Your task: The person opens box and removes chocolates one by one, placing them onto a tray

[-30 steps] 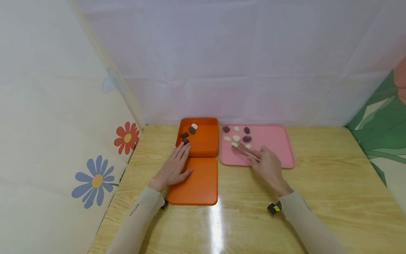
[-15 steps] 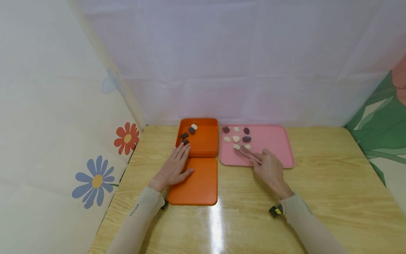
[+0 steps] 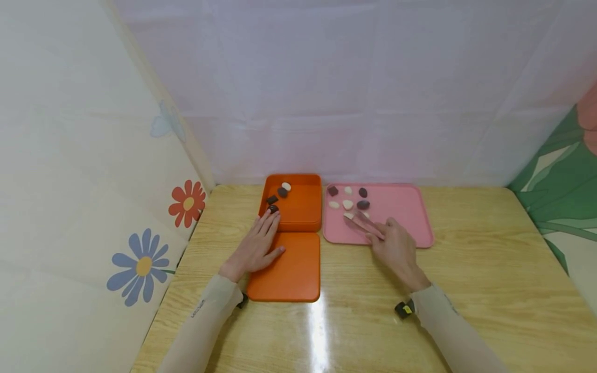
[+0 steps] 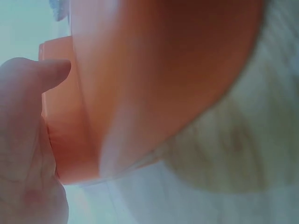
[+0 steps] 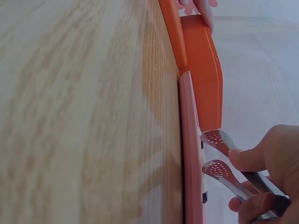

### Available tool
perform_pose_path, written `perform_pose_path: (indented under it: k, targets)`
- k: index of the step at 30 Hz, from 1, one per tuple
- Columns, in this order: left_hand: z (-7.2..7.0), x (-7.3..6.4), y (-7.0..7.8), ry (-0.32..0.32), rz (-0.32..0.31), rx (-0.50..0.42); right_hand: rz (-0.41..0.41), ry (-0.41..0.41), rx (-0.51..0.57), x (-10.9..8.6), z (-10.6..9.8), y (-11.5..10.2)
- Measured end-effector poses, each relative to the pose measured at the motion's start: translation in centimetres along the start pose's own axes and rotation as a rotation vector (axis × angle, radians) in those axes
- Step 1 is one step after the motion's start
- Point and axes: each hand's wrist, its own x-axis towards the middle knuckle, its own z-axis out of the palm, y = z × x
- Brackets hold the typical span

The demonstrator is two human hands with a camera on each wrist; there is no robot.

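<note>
My right hand (image 3: 395, 248) holds metal tongs (image 5: 222, 170) with perforated ends, which stand apart. In the head view the tongs reach over the pink tray (image 3: 401, 207), their ends close to a white pebble-like piece (image 3: 348, 215). Another white piece beside it is partly covered by the tongs. Several dark and white pieces lie in rows on the tray's left part. My left hand (image 3: 254, 246) lies with fingers straight over the front left rim of the orange box (image 3: 303, 226), fingertips right at a dark piece (image 3: 273, 209). Its thumb extends over the orange lid (image 3: 294, 274).
Inside the box, along its left side, lie a white piece (image 3: 286, 186) and several dark ones. The lid lies flat in front of the box, and the tray stands close to its right. A pale cloth wall (image 3: 298, 103) rises behind the wooden table (image 3: 364, 311).
The tongs have shifted slightly right and toward the front, and their ends have spread apart. A white piece moved slightly with them and now lies on the tray. The left hand stays put.
</note>
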Motion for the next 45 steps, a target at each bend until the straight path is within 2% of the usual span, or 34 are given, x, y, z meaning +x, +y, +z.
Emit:
perform_pose_path:
  k: [5,18,27,30,39,45]
  targets:
    - [0.0,-0.1,0.0,0.015,0.009,0.003,-0.018,0.031,0.0,0.0,0.2,-0.1]
    - [-0.1,-0.3,0.0,0.019,0.012,0.01,-0.038,0.034,0.047,0.6,0.4,-0.9]
    - [-0.7,0.0,0.1,0.016,0.022,0.025,-0.028,0.009,0.071,1.8,0.3,-2.8]
    - [-1.0,-0.1,0.1,0.009,0.021,0.019,-0.048,0.007,0.08,2.3,0.2,-3.4]
    - [-1.7,-1.2,-0.1,0.04,0.02,-0.004,-0.103,0.019,0.097,3.8,0.7,-4.8]
    - [-1.7,-1.6,-0.1,0.046,-0.002,-0.012,-0.137,-0.014,0.089,5.1,0.9,-6.5]
